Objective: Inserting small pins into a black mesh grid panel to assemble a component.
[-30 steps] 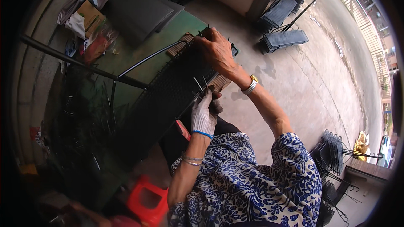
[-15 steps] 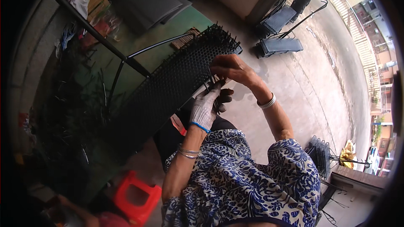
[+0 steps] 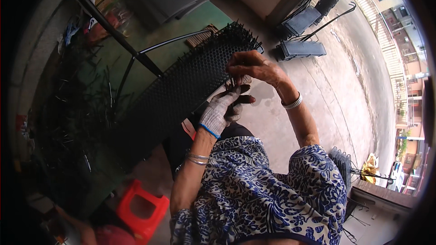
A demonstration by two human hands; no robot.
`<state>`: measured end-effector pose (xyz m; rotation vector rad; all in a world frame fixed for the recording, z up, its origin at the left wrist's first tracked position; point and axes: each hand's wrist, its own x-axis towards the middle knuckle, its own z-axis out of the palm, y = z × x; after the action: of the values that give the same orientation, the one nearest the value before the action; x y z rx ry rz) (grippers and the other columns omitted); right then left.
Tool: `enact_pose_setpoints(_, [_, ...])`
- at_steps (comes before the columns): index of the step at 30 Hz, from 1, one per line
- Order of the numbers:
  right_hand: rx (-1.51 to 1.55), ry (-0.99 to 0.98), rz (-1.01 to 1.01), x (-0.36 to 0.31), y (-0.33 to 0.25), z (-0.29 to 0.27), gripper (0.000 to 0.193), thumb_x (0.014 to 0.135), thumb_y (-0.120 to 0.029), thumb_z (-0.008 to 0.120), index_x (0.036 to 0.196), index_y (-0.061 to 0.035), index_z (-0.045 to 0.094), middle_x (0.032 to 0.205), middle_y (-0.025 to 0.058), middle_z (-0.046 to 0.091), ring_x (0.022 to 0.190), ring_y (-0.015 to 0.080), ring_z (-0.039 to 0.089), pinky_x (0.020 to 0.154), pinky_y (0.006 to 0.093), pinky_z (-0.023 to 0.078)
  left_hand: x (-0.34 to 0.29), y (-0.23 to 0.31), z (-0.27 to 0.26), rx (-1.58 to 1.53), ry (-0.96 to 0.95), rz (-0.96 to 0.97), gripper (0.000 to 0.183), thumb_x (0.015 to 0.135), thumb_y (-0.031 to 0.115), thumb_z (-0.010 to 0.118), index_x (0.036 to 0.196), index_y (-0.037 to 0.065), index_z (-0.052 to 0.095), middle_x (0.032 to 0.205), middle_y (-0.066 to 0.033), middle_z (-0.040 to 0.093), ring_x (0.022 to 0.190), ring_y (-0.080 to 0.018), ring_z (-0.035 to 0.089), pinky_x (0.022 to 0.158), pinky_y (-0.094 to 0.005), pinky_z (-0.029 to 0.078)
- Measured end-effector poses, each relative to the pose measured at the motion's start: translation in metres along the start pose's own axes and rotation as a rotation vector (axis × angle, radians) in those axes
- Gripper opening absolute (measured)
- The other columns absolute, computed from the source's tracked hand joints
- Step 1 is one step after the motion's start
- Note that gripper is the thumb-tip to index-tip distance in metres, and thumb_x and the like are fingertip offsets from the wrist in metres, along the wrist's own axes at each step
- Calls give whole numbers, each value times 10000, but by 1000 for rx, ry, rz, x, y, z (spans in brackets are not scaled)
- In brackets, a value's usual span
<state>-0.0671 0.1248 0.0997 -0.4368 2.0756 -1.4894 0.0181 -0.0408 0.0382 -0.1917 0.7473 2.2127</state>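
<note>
- Head view — into the middle we go: the panel, black and full of holes, lies aslant, its far end up and to the right, its near edge just beside the hands.
- Left hand, gloved: fingers bent round a few thin dark strips, some fingertips standing apart. A loose grip there, I'd judge, could let one slide out and drop toward the floor.
- Right hand, bare: thumb and fingers pinched narrow at the strips' upper ends, just above the glove. How many it has, I cannot tell. Pulling two at once could tangle or bend them.
- Up at the far end, a dense brush of strips stands on the panel; a careless sleeve or wrist could snag it, and the bare hand might get scratched.
- The wood block peeks out by the panel's upper edge — whether it bears any weight, I can't see. If the support is uneven, a hard press could rock the panel.
- The pole slants down to the panel's upper edge; a knock on it could jolt the panel.
</note>
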Motion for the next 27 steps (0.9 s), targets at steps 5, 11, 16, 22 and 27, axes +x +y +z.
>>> enact_pose_setpoints(5, [-7, 174, -108, -6, -4, -10, 130, 882, -106, 612, 918, 18, 613, 781, 69, 643, 721, 119, 630, 676, 258, 509, 8, -6, 3, 6, 89, 101, 334, 967, 315, 520, 1208, 84, 541, 979, -169, 663, 445, -17, 321, 377, -157, 259])
enact_pose_setpoints(11, [-203, 701, -389, 15, 9, -16, 70, 903, -46, 570, 919, 15, 602, 804, 69, 646, 705, 117, 645, 648, 241, 511, 17, -19, -2, -192, 187, 129, 266, 964, 304, 528, 1103, 86, 593, 981, -180, 673, 488, -63, 461, 416, -193, 365])
enact_pose_setpoints(16, [-442, 811, -514, 36, 23, -16, 58, 889, -10, 574, 933, 24, 592, 783, 90, 615, 692, 141, 652, 620, 246, 511, 22, -30, -6, -222, 330, 187, 279, 953, 268, 546, 1125, 53, 590, 1025, -163, 662, 704, -166, 635, 628, -281, 552])
enact_pose_setpoints(22, [-470, 799, -516, 41, 27, -20, 59, 883, -9, 579, 926, 30, 584, 788, 105, 611, 677, 153, 663, 597, 253, 505, 6, -16, 3, -224, 374, 89, 290, 948, 263, 554, 1138, 46, 584, 1008, -147, 660, 836, -231, 662, 730, -406, 573])
enact_pose_setpoints(27, [-557, 807, -518, 42, 28, -21, 80, 853, 1, 599, 933, 4, 601, 803, 110, 603, 681, 194, 654, 597, 275, 495, 7, -24, -2, -231, 312, 134, 280, 942, 267, 565, 1118, 51, 586, 969, -134, 669, 795, -228, 657, 694, -403, 567])
